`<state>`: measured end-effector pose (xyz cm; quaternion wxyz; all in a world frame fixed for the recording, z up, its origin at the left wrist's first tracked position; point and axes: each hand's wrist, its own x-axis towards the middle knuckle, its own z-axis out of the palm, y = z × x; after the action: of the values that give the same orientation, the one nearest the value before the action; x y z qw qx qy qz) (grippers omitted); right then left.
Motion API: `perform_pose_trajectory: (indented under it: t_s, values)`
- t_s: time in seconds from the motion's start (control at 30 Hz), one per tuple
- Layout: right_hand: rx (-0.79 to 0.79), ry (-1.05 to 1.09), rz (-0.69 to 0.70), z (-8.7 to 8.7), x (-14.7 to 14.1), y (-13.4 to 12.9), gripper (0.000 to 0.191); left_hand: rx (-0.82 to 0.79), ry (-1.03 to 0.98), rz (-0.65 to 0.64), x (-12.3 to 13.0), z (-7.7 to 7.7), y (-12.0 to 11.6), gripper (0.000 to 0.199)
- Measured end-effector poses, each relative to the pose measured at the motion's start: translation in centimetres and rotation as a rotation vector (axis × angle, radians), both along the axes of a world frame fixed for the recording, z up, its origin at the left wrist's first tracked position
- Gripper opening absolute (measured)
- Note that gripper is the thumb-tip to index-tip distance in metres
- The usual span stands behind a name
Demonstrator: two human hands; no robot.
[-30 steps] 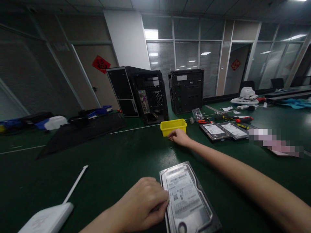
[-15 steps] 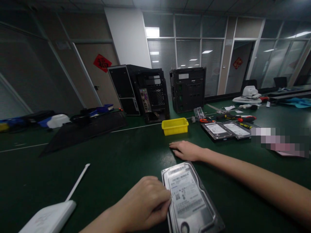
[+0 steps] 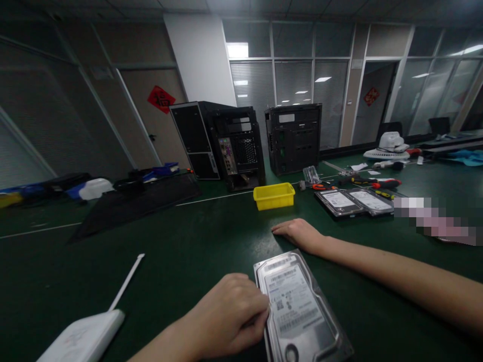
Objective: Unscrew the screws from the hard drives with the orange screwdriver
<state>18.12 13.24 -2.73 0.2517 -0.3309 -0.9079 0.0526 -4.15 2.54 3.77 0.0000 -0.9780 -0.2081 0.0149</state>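
My left hand (image 3: 232,317) is closed, its fingers curled against the left long edge of a silver hard drive (image 3: 302,301). The drive's white label faces up, and its near end runs close to the bottom of the view. Beyond the drive, my right hand (image 3: 300,235) rests low over the green tabletop with fingers stretched out toward the left, holding nothing. A small yellow bin (image 3: 274,197) stands just past that hand.
Two more hard drives (image 3: 338,202) lie at the right, near screwdrivers (image 3: 385,185) and pliers. Black computer cases (image 3: 241,151) stand at the back. A white device with an antenna (image 3: 85,336) occupies the near left, and a dark panel (image 3: 139,203) lies beyond it.
My right hand has slid slightly to the right, and its fingers look closer together. The left hand keeps its hold on the hard drive. The whole view has shifted a little.
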Motion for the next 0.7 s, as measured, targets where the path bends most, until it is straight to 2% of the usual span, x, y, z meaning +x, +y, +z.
perform_pose_trajectory:
  t_s: [0.13,0.23,0.37,0.43,0.5,0.57,0.7]
  values:
    - [0.005,0.063,-0.07,-0.5,0.3,-0.6,0.029,0.008,0.021,0.006,0.0,0.1,-0.1,0.014]
    - [0.028,0.124,-0.158,0.2,0.7,0.3,0.028,0.024,0.012,0.004,-0.1,-0.1,0.0,0.014]
    - [0.095,0.223,-0.357,3.7,1.0,4.6,0.032,0.021,-0.009,-0.011,-0.2,-0.2,0.0,0.015]
    - [0.101,0.234,-0.42,5.5,1.2,7.3,0.033,0.005,-0.013,-0.006,-0.2,-0.2,0.0,0.015]
    - [0.081,0.217,-0.454,6.5,1.4,9.4,0.032,-0.012,-0.009,0.003,-0.2,-0.2,-0.1,0.015]
    - [0.049,0.181,-0.458,6.5,1.5,10.7,0.028,-0.011,-0.002,0.002,-0.2,-0.2,-0.1,0.014]
    - [-0.003,0.106,-0.447,4.7,1.8,11.0,0.025,0.009,0.003,-0.008,-0.3,-0.2,-0.1,0.013]
